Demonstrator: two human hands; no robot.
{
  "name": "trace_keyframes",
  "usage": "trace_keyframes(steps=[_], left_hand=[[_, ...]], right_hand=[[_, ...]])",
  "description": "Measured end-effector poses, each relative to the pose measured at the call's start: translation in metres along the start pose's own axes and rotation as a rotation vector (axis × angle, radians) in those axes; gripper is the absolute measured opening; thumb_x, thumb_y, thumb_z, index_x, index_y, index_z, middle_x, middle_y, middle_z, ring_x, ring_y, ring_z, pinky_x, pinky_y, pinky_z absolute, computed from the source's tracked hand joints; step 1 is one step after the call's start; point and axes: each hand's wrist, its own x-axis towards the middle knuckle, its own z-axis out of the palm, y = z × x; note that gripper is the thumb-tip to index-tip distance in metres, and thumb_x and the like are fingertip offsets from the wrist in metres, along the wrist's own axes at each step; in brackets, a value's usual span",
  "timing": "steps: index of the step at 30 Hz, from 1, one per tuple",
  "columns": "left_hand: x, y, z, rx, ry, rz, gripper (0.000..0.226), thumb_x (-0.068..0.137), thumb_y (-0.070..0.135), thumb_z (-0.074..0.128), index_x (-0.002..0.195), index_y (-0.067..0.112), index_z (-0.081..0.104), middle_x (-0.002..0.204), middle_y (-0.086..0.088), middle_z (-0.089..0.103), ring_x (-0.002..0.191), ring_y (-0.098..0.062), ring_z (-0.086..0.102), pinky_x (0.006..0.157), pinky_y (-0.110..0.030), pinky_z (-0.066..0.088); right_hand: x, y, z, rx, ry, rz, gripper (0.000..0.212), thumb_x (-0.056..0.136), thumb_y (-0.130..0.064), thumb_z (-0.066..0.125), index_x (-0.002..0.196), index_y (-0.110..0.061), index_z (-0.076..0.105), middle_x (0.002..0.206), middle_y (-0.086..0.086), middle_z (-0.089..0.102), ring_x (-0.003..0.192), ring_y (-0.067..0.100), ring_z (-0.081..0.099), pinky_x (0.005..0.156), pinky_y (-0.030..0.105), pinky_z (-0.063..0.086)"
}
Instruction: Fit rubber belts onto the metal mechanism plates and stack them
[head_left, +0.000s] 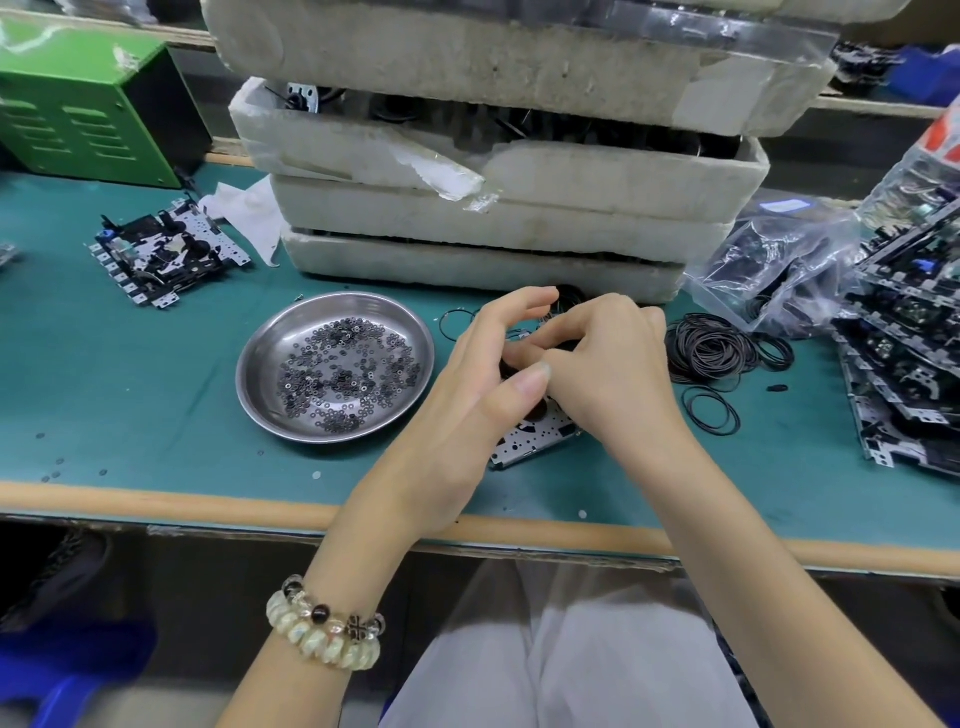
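Green worktop (156, 364) with a wooden front edge, and a stack of white foam trays (493, 208) just behind the fingers. Both hands meet at centre over one metal plate (530, 441), whose perforated near corner shows below the palms; can't tell if it rests on the worktop or is lifted. Left hand (483, 374) has its fingers curled round the plate's far side, thumb straight and pointing at the other hand, and a bead bracelet (324, 634) on the wrist. Right hand (608, 374) has its fingers curled tight down onto the plate with the tips hidden, so what they pinch is unclear. A thin black belt (457, 322) lies beside the left fingertips. Left of the fingers is a steel dish (335, 366) holding small dark washers. Right of the fingers is a pile of rubber belts (711, 348), with a few loose rings (711, 410) nearer the edge. Further right are a clear plastic bag (779, 260) and a stack of plates (904, 364). Far left of the fingers is another plate assembly (166, 249), with a green metal box (88, 114) behind it.
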Motion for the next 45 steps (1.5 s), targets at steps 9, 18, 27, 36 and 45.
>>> trace_keyframes(steps=[9,18,27,36,45], left_hand=[[0.001,0.006,0.002,-0.043,0.049,0.012,0.042,0.075,0.018,0.031,0.116,0.028,0.034,0.123,0.016,0.041,0.12,-0.012,0.047,0.114,-0.036,0.037],[0.0,-0.001,0.001,-0.098,0.046,0.026,0.039,0.079,0.018,0.034,0.116,0.031,0.038,0.125,0.015,0.046,0.121,-0.002,0.049,0.108,-0.026,0.037],[-0.001,-0.006,0.0,-0.105,0.02,0.108,0.053,0.074,0.05,0.037,0.123,0.03,0.037,0.132,0.016,0.045,0.126,-0.002,0.048,0.107,-0.023,0.034],[-0.001,0.0,-0.002,-0.09,0.042,0.082,0.059,0.068,0.051,0.037,0.122,0.026,0.038,0.134,0.005,0.047,0.134,-0.015,0.044,0.117,-0.04,0.034],[-0.004,-0.002,-0.003,-0.029,0.147,0.121,0.055,0.072,0.051,0.032,0.122,0.028,0.039,0.134,0.001,0.046,0.139,-0.025,0.039,0.118,-0.042,0.031]], right_hand=[[-0.006,0.0,0.004,-0.135,0.105,-0.052,0.013,0.079,-0.047,0.073,0.083,-0.035,0.076,0.094,-0.002,0.058,0.103,0.025,0.034,0.09,0.037,0.033],[-0.019,0.002,0.01,-0.403,0.273,-0.443,0.017,0.08,-0.019,0.06,0.075,-0.007,0.071,0.094,0.007,0.051,0.093,0.029,0.04,0.075,0.039,0.033],[-0.011,0.001,0.002,-0.53,0.123,-0.544,0.017,0.078,-0.014,0.058,0.074,-0.004,0.071,0.097,0.01,0.051,0.098,0.032,0.042,0.076,0.038,0.031],[-0.005,-0.004,-0.006,-0.526,0.093,-0.565,0.016,0.078,-0.015,0.061,0.081,-0.008,0.075,0.099,0.006,0.051,0.1,0.031,0.041,0.078,0.038,0.03],[-0.006,0.003,-0.013,-0.366,0.203,-0.485,0.004,0.075,-0.016,0.076,0.076,-0.015,0.079,0.087,0.002,0.043,0.094,0.032,0.042,0.08,0.044,0.037]])
